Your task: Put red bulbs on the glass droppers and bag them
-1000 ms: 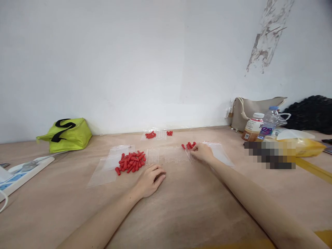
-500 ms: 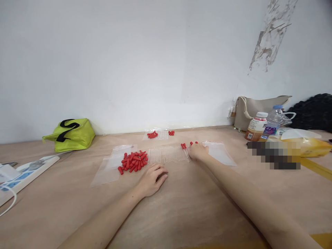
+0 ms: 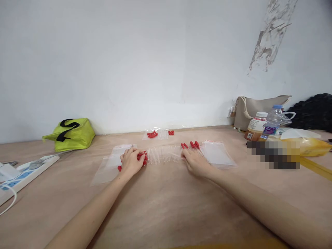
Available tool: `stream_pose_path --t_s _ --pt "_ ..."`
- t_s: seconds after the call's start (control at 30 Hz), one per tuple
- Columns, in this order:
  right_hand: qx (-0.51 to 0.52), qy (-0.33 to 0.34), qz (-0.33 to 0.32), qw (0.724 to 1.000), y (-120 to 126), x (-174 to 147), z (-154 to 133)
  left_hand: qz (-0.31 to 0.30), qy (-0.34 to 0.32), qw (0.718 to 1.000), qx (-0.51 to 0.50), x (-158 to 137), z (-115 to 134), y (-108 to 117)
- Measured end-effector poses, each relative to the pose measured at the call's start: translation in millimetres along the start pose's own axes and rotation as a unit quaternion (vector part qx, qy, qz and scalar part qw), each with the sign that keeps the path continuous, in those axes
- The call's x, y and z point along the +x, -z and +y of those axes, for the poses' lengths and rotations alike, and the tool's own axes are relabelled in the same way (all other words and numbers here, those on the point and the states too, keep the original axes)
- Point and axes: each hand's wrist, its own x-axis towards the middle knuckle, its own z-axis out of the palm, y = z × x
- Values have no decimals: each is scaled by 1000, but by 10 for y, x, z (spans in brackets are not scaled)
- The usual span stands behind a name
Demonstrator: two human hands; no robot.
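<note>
My left hand reaches into the pile of red rubber dropper bulbs, its fingers curled over them and closed on a bulb. Part of the pile is hidden beneath the palm. To its right lies a row of clear glass dropper tubes, side by side. At the row's right end, my right hand has its fingertips together on a tube, whose end is mostly covered. Just beyond these fingers lie several droppers with red bulbs fitted on.
Clear zip bags lie left and right of the row. A filled bag of bulbs and tubes rests by the wall. A green pouch and power strip are left; bottles and a beige bag right.
My left hand has moved from the bare tabletop leftward onto the bulb pile. My right hand has drawn back toward me, leaving the red-bulbed droppers at the right in plain view.
</note>
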Motion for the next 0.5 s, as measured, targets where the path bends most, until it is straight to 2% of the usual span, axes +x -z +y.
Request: stream_pose_path --t_s 0.1,0.17,0.33,0.5 --pt "53 111 13 992 -141 -138 -86 -22 15 1000 15 123 -72 24" --pt "59 143 14 988 -214 -172 -117 -27 13 999 19 166 -89 23" --pt "65 128 21 989 -258 -176 -141 -39 0 999 19 187 -116 -42" --pt "103 93 22 990 -238 -192 -160 -15 -14 1000 7 180 -139 -91"
